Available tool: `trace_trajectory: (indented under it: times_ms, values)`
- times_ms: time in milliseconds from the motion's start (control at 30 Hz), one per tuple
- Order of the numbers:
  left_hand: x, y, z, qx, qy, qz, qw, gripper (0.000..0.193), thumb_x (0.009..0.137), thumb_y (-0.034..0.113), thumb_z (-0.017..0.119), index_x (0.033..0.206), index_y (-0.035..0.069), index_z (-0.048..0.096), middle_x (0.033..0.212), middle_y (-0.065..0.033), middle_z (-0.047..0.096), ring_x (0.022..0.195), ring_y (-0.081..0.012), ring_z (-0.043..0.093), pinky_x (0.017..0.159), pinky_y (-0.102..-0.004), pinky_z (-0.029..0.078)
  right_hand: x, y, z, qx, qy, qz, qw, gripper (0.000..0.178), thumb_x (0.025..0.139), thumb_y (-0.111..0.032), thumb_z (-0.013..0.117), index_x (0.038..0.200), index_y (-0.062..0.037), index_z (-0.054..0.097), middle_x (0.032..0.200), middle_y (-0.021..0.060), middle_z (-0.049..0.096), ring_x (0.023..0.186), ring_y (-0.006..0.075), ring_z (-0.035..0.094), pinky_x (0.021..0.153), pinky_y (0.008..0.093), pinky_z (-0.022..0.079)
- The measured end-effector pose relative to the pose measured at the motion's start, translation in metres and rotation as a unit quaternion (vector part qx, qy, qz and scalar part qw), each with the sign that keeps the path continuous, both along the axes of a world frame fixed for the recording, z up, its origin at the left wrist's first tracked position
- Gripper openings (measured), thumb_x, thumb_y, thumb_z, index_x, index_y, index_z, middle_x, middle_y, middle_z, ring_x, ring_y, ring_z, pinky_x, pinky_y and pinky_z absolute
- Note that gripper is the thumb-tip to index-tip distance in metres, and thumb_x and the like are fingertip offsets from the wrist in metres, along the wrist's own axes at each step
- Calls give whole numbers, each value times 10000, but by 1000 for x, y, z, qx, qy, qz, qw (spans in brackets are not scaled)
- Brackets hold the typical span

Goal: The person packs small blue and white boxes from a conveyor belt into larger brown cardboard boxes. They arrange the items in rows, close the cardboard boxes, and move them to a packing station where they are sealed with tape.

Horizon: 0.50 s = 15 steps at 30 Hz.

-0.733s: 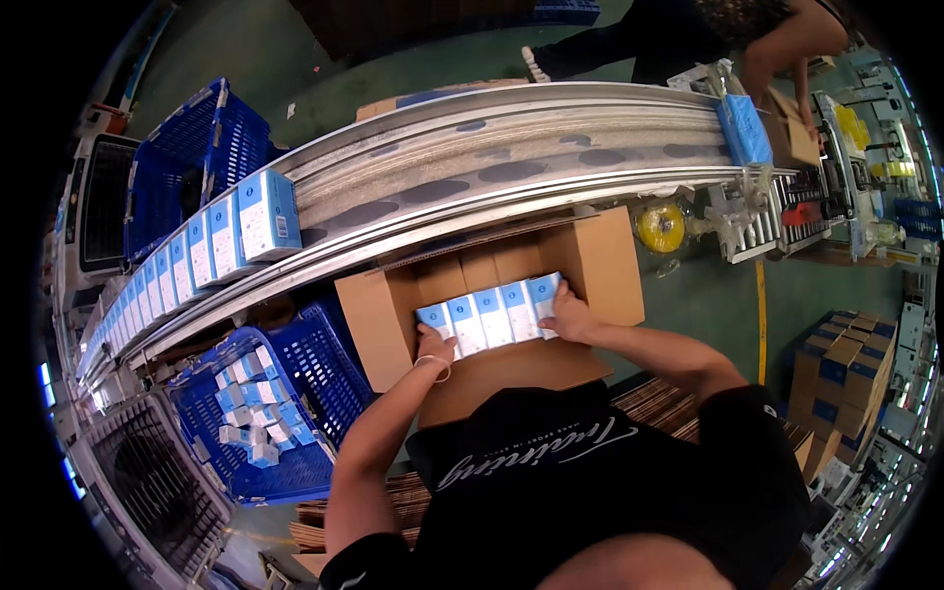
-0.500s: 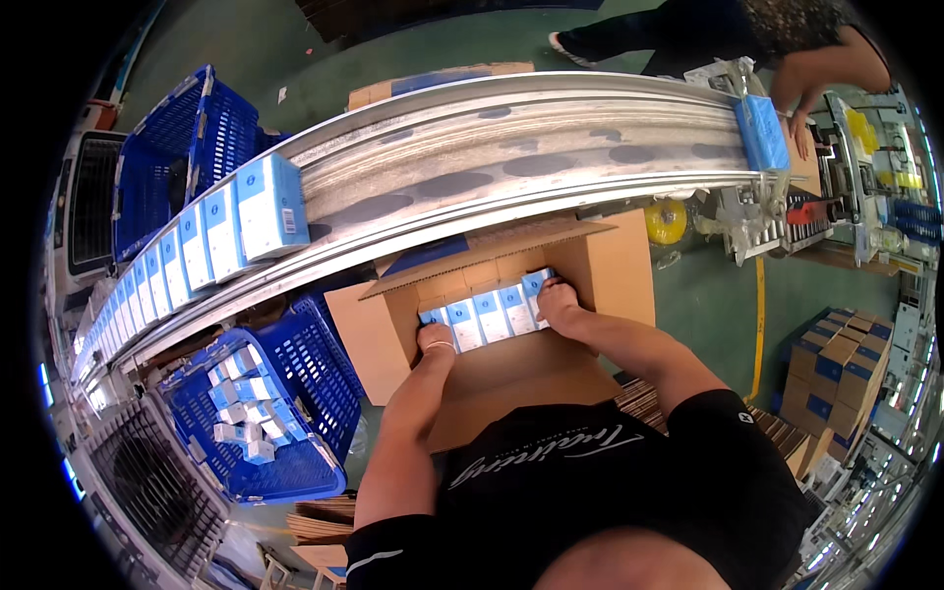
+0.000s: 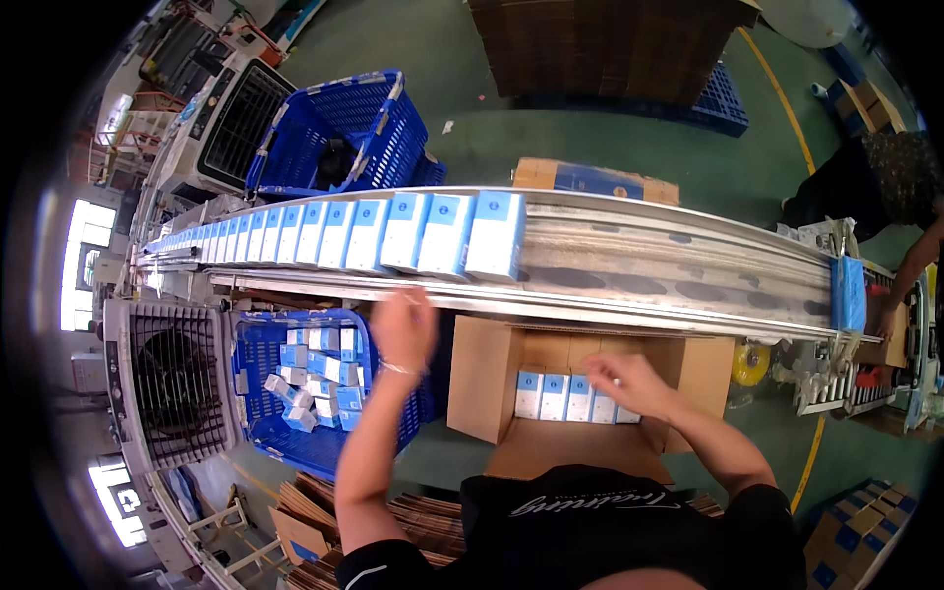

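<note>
My left hand [image 3: 405, 329], smeared by motion, reaches up to the conveyor's near rail, just below a long row of white-and-blue boxes [image 3: 448, 236] standing on the belt. Its fingers are too blurred to read. An open cardboard carton [image 3: 484, 379] stands in front of me, with a row of the same boxes [image 3: 554, 397] inside along its far side. Over the right part of that row hovers my right hand [image 3: 631, 384], fingers loosely bent and apart, with nothing seen in them. It hides part of the boxes there.
The conveyor [image 3: 649, 270] crosses beyond the carton. A blue basket [image 3: 258, 393] of small boxes stands left, another blue basket [image 3: 393, 138] beyond the belt. At the right end a co-worker's arm [image 3: 914, 270] is near a blue block [image 3: 848, 295]. Flattened cardboard [image 3: 423, 526] lies near me.
Both hands were down in the carton at the two ends of the box row. My left hand has left it for the conveyor; the right has lifted off the boxes. The view has swung left.
</note>
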<state>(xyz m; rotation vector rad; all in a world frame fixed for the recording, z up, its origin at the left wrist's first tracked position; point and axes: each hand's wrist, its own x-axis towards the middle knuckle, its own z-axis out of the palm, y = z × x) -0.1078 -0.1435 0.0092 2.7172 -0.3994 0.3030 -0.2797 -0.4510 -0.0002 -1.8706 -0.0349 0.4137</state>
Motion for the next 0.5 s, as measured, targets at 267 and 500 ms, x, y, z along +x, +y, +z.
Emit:
trace_trajectory:
  times_ms: [267,500]
  values:
    - [111,54,40,225,21,126,966,597,828,527,533,934,-60,565,970,-228,564,934,-361,553,817,-430,451,86,-27,-5,-120,-178,-315,925,132,850,-103,560,923,4,585,725,99,620,614,181,590,587,269,472]
    - [77,9,35,161,-134,4,978,452,812,407,611,951,-21,575,905,-174,543,844,-331,548,703,-421,461,82,-25,-2,-95,-134,-294,942,165,866,-147,565,923,7,584,705,95,619,620,151,584,596,276,470]
